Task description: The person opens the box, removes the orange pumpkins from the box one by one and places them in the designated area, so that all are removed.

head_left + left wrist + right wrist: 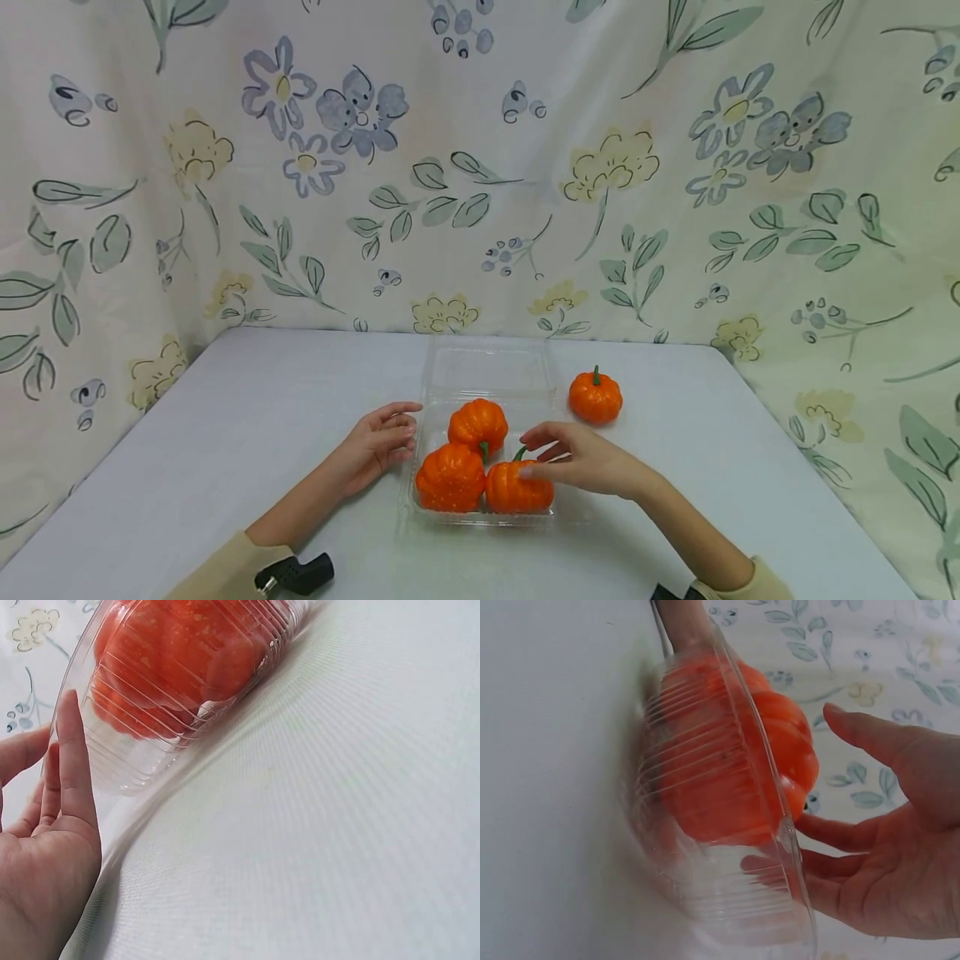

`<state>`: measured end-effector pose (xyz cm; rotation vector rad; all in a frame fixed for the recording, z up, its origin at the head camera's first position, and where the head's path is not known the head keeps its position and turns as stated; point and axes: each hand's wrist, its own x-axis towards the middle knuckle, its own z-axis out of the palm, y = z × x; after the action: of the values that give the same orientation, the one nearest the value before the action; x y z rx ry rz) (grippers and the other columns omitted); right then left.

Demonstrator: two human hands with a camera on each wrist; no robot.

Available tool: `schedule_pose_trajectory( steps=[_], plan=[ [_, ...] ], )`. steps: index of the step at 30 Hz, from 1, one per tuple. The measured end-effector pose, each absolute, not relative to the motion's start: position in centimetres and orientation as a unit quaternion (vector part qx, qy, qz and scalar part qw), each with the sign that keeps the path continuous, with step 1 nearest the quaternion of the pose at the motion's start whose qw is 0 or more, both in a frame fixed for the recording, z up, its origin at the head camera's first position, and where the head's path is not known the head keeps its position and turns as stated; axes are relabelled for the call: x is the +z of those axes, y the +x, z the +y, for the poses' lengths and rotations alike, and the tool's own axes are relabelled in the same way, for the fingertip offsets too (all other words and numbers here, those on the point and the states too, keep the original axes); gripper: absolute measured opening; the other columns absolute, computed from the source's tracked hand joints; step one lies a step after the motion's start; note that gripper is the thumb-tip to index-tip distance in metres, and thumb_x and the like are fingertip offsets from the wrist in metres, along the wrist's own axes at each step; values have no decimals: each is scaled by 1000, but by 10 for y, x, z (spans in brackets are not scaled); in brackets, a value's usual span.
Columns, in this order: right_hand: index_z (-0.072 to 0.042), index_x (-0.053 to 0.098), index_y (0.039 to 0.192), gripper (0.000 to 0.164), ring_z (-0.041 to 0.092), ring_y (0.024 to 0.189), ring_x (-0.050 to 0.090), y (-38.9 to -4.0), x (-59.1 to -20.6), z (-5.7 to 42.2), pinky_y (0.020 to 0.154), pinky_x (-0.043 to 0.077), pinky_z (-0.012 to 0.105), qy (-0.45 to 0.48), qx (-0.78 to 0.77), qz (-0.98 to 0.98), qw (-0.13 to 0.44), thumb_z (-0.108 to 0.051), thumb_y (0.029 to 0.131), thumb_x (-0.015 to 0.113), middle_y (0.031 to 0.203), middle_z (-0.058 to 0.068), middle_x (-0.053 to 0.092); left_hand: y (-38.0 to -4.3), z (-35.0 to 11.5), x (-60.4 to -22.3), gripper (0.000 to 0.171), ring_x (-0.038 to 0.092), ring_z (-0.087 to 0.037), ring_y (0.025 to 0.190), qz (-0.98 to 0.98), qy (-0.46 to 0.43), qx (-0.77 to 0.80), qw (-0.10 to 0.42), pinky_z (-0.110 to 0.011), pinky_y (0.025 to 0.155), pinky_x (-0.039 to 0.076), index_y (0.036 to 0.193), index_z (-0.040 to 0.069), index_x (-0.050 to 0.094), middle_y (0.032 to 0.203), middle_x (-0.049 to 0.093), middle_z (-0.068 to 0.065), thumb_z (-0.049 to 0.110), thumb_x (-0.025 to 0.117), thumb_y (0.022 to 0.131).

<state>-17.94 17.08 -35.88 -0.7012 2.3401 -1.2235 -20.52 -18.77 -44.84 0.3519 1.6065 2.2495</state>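
A clear plastic clamshell box [480,518] holds three small orange toy pumpkins: one at the front left [450,477], one behind it [477,422] and one at the front right [517,490]. My left hand [377,448] is at the box's left side, its fingers [73,765] extended along the clear wall. Over the front-right pumpkin is my right hand [588,462], thumb and fingers spread. In the right wrist view the thumb stands apart from that pumpkin [784,757], and the other fingers reach past the box rim; whether they touch the pumpkin, I cannot tell.
The box's clear lid [491,367] lies folded back behind it. Another orange pumpkin [596,398] rests on the white table [300,392], right of the lid. A floral curtain [480,167] hangs behind the table.
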Motion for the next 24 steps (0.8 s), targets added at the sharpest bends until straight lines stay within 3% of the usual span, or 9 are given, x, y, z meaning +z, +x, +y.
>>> schedule_pose_trajectory(
  steps=[11,24],
  plan=[
    [-4,65,130,47,33,119,65,-175,-361,167,102,56,55,-250,-416,847,217,-34,96,78,129,8,69,-209,-190,-456,30,66,-7,84,564,128,792,197,-18,79,59,135,18,56,104,62,5,6,55,108],
    [-5,64,127,41,29,119,63,-177,-362,165,106,55,54,-264,-426,835,226,-29,97,77,125,7,68,-210,-191,-458,35,62,-7,84,575,147,780,202,-17,78,59,140,17,48,104,62,5,4,55,108]
  ],
)
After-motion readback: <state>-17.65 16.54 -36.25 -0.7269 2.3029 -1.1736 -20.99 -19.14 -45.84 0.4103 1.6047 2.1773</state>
